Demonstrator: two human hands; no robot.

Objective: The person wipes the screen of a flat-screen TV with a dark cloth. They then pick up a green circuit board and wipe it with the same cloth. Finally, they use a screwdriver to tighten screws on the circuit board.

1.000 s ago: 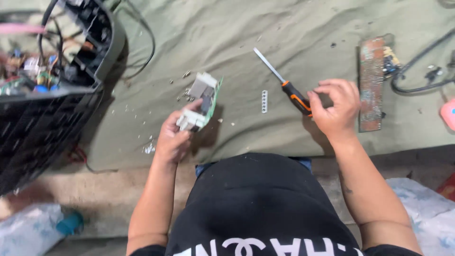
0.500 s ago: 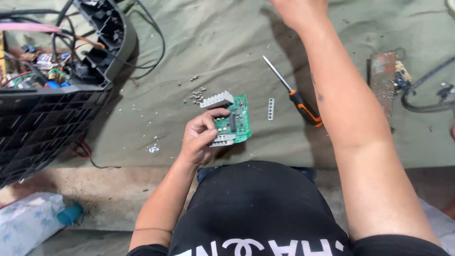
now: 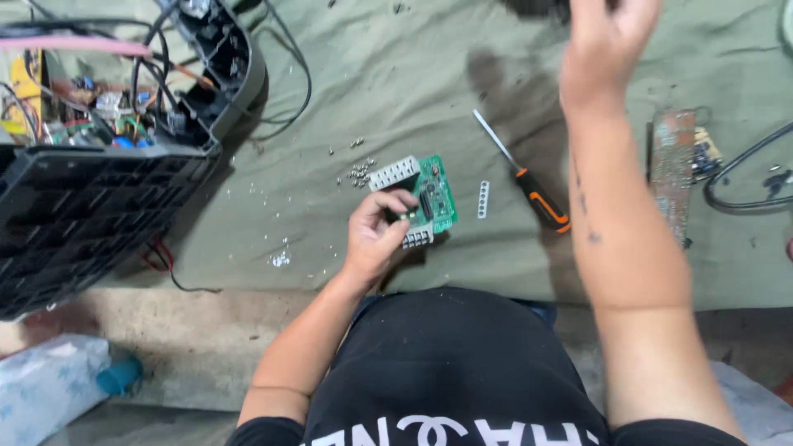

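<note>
Since a second ago the right hand (image 3: 607, 45) has let go of the screwdriver (image 3: 524, 184) and lifted up to 12 o'clock, at the top edge of view, blurred; its fingers look loosely curled, and whether it holds anything cannot be told. The left hand (image 3: 376, 235) has turned the green circuit board (image 3: 429, 198) so its face shows.

The left hand grips the board's lower edge between thumb and fingers, just above the green cloth (image 3: 396, 91), near the centre of view. White connector blocks sit on the board's upper left and lower edges. The screwdriver, orange and black handled, lies on the cloth at 3 o'clock from the board, with a small white strip (image 3: 483, 201) between them. Small screws (image 3: 359, 172) are scattered at 10 o'clock from the board. An opened black appliance casing (image 3: 99, 190) full of wires lies at far 9 o'clock. A brown circuit board (image 3: 676, 169) lies at far 3 o'clock.
</note>
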